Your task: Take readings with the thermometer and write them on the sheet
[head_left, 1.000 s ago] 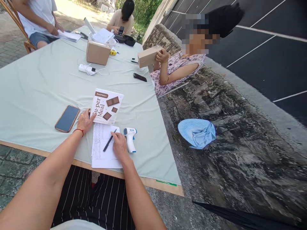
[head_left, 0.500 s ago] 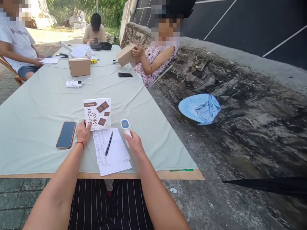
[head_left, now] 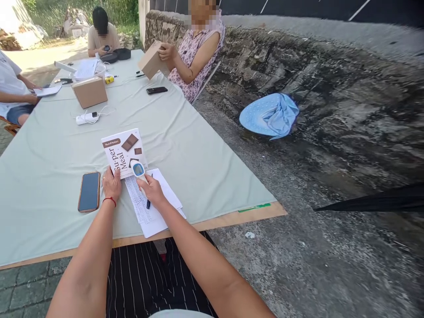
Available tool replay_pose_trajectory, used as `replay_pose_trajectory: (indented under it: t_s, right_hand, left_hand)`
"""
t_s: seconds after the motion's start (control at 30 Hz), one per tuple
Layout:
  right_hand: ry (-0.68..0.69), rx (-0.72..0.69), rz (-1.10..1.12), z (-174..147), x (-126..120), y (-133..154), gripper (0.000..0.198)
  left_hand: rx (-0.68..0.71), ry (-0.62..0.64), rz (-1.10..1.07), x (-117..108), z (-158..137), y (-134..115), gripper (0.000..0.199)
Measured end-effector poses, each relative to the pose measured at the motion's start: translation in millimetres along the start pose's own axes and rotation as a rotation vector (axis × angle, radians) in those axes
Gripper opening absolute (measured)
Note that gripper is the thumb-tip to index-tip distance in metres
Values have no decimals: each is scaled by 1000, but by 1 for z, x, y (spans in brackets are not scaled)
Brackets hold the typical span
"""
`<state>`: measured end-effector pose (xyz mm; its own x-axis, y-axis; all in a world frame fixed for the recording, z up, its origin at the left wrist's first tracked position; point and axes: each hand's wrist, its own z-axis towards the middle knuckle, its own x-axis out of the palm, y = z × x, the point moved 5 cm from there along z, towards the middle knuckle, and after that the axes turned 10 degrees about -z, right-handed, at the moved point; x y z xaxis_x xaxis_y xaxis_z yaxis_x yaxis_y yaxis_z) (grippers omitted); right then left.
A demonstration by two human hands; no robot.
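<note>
My left hand (head_left: pixel 111 183) grips the lower left corner of a white box (head_left: pixel 119 148) printed "NutriMotion" and "Su-per Meal", with brown chocolate pieces pictured on it. The box stands tilted on the table. My right hand (head_left: pixel 152 191) is closed around the handle of a white infrared thermometer (head_left: pixel 137 169) with a blue-rimmed screen. Its head is in front of the box's lower right part. Beneath my right hand lie printed sheets of paper (head_left: pixel 155 225) and a black pen (head_left: pixel 148 204), partly covered by the hand. A phone in an orange case (head_left: pixel 89 191) lies left of my left hand.
Farther up the cloth-covered table (head_left: pixel 185 145) are a brown carton (head_left: pixel 90 92), a white device with a cable (head_left: pixel 87 118) and a black phone (head_left: pixel 157 90). Three people sit around it; one holds a cardboard box (head_left: pixel 151 60). A blue hat (head_left: pixel 270 115) lies right of the table.
My right hand has brought the thermometer leftward from beside the papers to in front of the box. The box leans more to the left. The camera view has shifted down and to the right.
</note>
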<state>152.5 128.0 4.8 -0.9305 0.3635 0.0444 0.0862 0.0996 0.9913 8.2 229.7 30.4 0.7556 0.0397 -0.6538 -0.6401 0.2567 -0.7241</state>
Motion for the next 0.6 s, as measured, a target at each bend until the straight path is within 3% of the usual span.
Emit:
replay_pose_trajectory:
  t_s: [0.4,0.6]
  right_hand:
    - [-13,49,-47,-5,-3,8,34]
    - [115,55,91,-13,0,13,36]
  left_hand:
    - [-13,5,-13,3,-2,4,50]
    - [14,13,-23,3,-1,7,53]
